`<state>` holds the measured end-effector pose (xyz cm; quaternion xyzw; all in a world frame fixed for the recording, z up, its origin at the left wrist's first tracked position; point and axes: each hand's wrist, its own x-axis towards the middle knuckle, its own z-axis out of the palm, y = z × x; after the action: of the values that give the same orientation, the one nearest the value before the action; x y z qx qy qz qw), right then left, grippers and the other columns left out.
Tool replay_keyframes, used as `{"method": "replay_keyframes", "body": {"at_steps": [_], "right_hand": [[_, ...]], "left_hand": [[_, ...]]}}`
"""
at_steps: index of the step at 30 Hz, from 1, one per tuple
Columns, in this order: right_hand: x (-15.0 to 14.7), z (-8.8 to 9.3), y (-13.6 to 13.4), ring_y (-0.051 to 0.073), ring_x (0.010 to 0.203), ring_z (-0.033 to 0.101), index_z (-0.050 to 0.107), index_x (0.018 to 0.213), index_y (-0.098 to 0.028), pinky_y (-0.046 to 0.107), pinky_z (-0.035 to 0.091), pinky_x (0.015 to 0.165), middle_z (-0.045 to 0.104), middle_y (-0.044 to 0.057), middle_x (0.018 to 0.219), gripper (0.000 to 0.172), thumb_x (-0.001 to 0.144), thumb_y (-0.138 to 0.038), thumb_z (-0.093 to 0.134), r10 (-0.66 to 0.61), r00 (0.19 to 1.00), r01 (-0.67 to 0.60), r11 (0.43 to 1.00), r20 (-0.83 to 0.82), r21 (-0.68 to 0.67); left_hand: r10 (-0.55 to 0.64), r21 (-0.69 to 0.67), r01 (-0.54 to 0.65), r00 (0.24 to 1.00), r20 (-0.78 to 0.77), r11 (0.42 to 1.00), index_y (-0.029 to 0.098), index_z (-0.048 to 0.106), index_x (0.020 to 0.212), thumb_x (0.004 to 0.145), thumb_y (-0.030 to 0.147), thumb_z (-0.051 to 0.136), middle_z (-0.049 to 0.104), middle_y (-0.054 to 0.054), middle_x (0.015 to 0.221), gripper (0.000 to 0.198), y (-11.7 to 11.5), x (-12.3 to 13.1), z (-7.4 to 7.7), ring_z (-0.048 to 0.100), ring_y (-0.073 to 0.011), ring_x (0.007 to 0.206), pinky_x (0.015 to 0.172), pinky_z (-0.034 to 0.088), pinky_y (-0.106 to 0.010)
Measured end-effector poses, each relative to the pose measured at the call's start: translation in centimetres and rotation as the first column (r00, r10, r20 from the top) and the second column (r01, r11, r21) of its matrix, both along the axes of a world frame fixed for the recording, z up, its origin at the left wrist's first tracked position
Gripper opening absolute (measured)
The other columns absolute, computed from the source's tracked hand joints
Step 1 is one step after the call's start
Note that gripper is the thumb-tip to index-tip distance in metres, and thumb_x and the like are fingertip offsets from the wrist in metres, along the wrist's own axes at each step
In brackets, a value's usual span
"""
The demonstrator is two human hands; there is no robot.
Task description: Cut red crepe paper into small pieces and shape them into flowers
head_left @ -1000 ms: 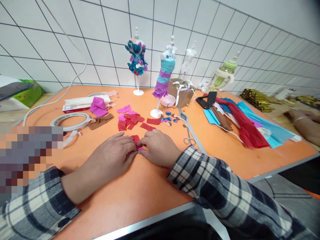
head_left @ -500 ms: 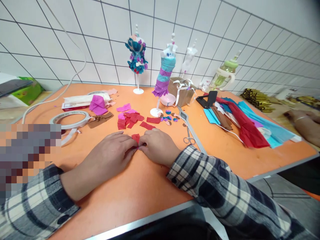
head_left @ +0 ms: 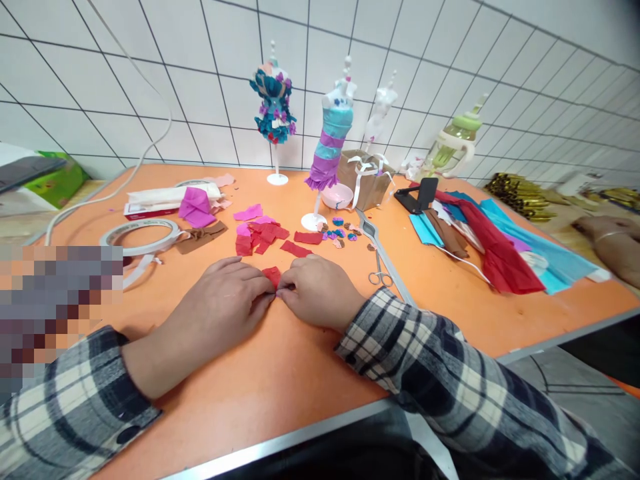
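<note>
My left hand [head_left: 220, 307] and my right hand [head_left: 317, 290] rest knuckles up on the orange table [head_left: 280, 373], fingertips meeting. Between them both pinch a small red crepe paper piece [head_left: 273, 275]. Just beyond lies a pile of cut red paper pieces [head_left: 263, 239] with pink scraps beside it. A small mannequin in a blue and purple paper dress [head_left: 327, 150] stands behind the pile, with another in a teal ruffled dress [head_left: 273, 107] to its left.
Small scissors [head_left: 379, 277] lie right of my right hand. A tape roll [head_left: 143, 237] sits at the left, crepe sheets [head_left: 500, 257] at the right. A brown bag [head_left: 363, 181], pink bowl [head_left: 336, 197] and green bottle [head_left: 453, 143] stand at the back. Another person's hand [head_left: 613, 243] rests far right.
My fingertips have drawn closer together on the red piece, covering more of it. The view has tilted slightly; nothing else on the table moved.
</note>
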<state>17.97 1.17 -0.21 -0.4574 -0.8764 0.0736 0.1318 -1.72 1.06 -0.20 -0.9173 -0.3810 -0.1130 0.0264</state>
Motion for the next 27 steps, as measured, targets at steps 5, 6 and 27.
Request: {"method": "replay_keyframes", "body": {"at_steps": [5, 6, 27], "right_hand": [[0.05, -0.02, 0.22, 0.021, 0.090, 0.060, 0.077, 0.096, -0.023, 0.032, 0.041, 0.074, 0.070, 0.005, 0.092, 0.017, 0.092, -0.031, 0.063, 0.005, 1.000, -0.006, 1.000, -0.011, -0.007], [0.02, -0.08, 0.29, 0.021, 0.089, 0.060, 0.077, 0.094, -0.023, 0.032, 0.041, 0.074, 0.070, 0.005, 0.091, 0.016, 0.092, -0.030, 0.062, 0.007, 1.000, -0.007, 1.000, -0.006, -0.013], [-0.10, -0.14, 0.54, 0.021, 0.086, 0.062, 0.073, 0.089, -0.022, 0.031, 0.039, 0.069, 0.071, 0.004, 0.090, 0.016, 0.092, -0.033, 0.061, -0.056, 0.998, 0.056, 0.993, -0.001, -0.106]], "left_hand": [[-0.004, 0.008, 0.003, 1.000, 0.014, 1.000, 0.024, 0.075, 0.088, 0.093, 0.026, 0.051, 0.078, -0.004, 0.087, 0.025, -0.14, -0.10, 0.03, 0.069, -0.0259, 0.083, 0.090, 0.044, -0.046], [0.002, 0.006, -0.002, 1.000, 0.020, 1.000, 0.024, 0.075, 0.088, 0.093, 0.027, 0.051, 0.078, -0.004, 0.088, 0.025, -0.14, -0.09, 0.01, 0.069, -0.0261, 0.084, 0.090, 0.044, -0.046], [0.014, -0.024, -0.013, 0.999, 0.048, 1.000, 0.025, 0.079, 0.091, 0.093, 0.028, 0.050, 0.076, -0.008, 0.088, 0.029, 0.20, -0.05, -0.24, 0.068, -0.0295, 0.086, 0.079, 0.048, -0.044]]}}
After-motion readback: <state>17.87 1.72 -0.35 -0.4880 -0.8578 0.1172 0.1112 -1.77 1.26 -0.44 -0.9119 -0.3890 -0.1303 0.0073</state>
